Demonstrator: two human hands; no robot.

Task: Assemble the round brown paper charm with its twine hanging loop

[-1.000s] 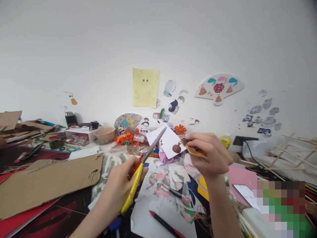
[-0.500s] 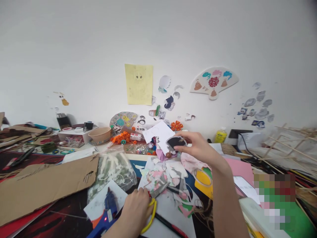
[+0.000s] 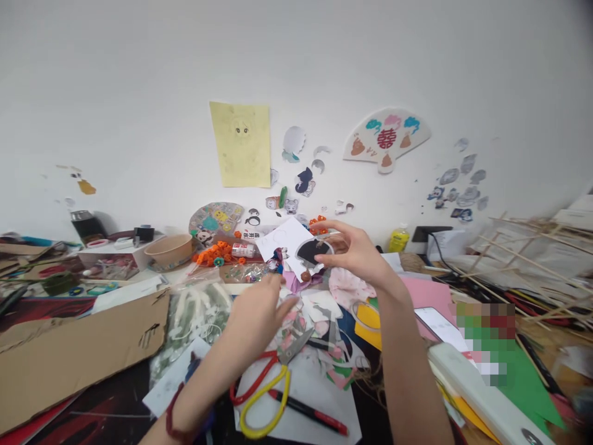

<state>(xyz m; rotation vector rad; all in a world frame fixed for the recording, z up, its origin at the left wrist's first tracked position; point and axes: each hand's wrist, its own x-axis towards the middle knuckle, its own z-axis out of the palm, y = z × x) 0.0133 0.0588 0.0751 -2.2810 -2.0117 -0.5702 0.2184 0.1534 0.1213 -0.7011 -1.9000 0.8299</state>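
Scissors [image 3: 295, 348] now lie on the paper [image 3: 340, 405], out of my left hand [image 3: 257, 309], which is up beside the scraps [image 3: 319, 306]. Left grip moderately wide, nothing seen in it. My right hand [image 3: 361, 256] has its grip on the dark cutout [image 3: 314, 251], near its edge, raised before the card [image 3: 281, 240]. Looks thin: best a light pinch, left fingers steadying the far rim.

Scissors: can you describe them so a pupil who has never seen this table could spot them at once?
On the cluttered table, find the white sheet at the front, nearer than the paper scraps. The scissors lie partly on it. They have one red loop and one yellow, unlike the straight black-and-red pen beside them.
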